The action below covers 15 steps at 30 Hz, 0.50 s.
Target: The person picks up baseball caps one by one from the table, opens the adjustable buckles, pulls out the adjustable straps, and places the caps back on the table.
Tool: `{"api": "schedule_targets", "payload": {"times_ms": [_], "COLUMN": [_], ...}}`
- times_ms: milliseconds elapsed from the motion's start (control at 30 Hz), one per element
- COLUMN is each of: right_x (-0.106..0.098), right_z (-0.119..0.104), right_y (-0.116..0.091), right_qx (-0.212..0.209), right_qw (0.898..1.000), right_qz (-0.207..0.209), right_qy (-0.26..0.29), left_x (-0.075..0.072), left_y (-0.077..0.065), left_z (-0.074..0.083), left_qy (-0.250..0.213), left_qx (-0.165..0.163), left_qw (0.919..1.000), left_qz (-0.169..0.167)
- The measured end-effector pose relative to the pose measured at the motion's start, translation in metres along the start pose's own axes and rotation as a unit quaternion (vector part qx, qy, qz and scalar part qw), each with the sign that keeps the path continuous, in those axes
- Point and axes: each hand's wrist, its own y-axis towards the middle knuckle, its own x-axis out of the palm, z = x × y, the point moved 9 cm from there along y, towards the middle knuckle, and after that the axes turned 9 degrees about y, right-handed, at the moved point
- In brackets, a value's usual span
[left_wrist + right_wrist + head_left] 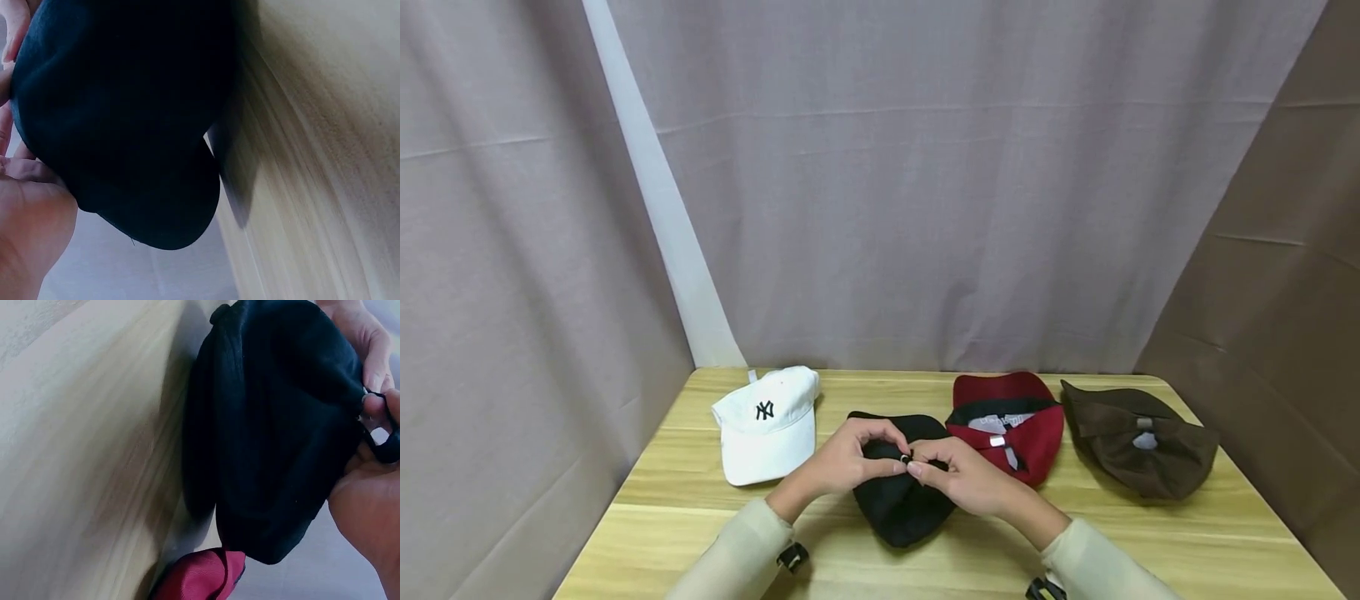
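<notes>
Head view shows, nearest, a pale sleeve on each forearm, the left one (737, 546) and the right one (1101, 558), with a dark device (792, 557) under the left wrist. Ahead of the sleeves, the left hand (848, 460) and the right hand (964, 482) meet fingertip to fingertip, each with thumb and forefinger nearly closed in a pinch at the back strap of a black cap (904, 512). Right wrist view shows that strap (385, 449) bent into a small loop by the right fingers. The black cap lies under and between both hands, its crown toward the person; whether its whole underside rests on the wooden table (632, 550) cannot be told. Just beyond the right hand and to its right is a red cap (1043, 437), its inside facing up and a shiny clasp (997, 440) on its strap. Left of the left hand and slightly beyond it sits a white cap (771, 454) with a dark emblem (764, 410). Well to the right of the right hand lies a brown cap (1108, 446). Farthest from both hands, a greyish curtain (925, 217) hangs behind the table.
</notes>
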Motion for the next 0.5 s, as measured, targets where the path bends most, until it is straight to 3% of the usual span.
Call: {"api": "schedule_targets", "payload": {"times_ms": [300,500], "right_x": [-0.0018,-0.0026], "right_z": [-0.0027,-0.0027], "right_y": [-0.0011,0.0008], "right_qx": [-0.001,0.039], "right_qw": [1.0,0.998], "right_qz": [0.006,0.032], "right_qy": [-0.004,-0.049], "left_x": [-0.0009,-0.0015], "left_y": [0.0002,-0.0003], "left_z": [0.0002,-0.0001], "left_qy": [0.002,-0.004], "left_qx": [0.004,0.006], "left_qw": [1.0,0.9998], "left_qz": [0.004,0.017]}}
